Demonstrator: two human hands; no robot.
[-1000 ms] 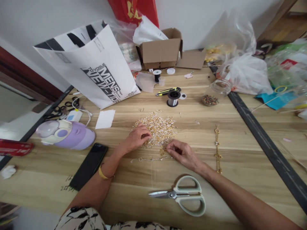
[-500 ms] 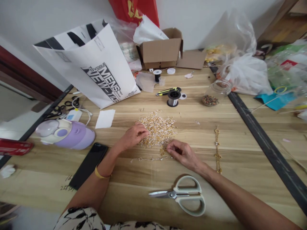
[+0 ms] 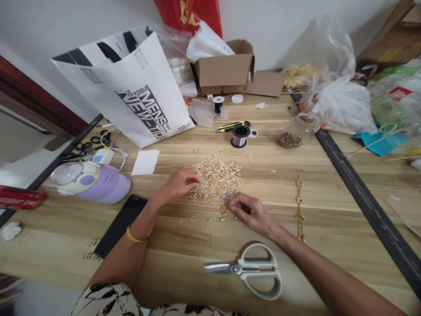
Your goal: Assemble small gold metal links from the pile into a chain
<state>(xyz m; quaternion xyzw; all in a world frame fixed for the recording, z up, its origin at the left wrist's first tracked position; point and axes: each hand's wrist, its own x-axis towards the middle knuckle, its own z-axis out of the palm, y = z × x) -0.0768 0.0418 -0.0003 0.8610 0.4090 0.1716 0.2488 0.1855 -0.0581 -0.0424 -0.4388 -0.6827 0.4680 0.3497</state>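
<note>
A loose pile of small gold and silver jewellery pieces (image 3: 217, 175) lies mid-table. At its left edge my left hand (image 3: 177, 183) has its fingers curled together; whatever they hold is too small to make out. My right hand (image 3: 252, 213) pinches thumb and fingers at the pile's lower right, beside tiny gold bits (image 3: 224, 208); what is in the pinch cannot be made out. Just below the pile, a thin silver chain (image 3: 207, 219) stretches sideways, its right end by my right fingertips. A gold chain bracelet (image 3: 299, 210) lies lengthwise farther right.
White-handled scissors (image 3: 245, 268) lie nearest me. Behind the pile are a wire spool (image 3: 239, 137), a utility knife (image 3: 230, 127) and a jar of beads (image 3: 297, 131). A phone (image 3: 121, 226), a purple bottle (image 3: 98, 182) and a white paper bag (image 3: 131, 87) occupy the left.
My left hand has drawn back slightly left from the pile. My right hand keeps its pinch at the same spot. The whole view has shifted a little.
</note>
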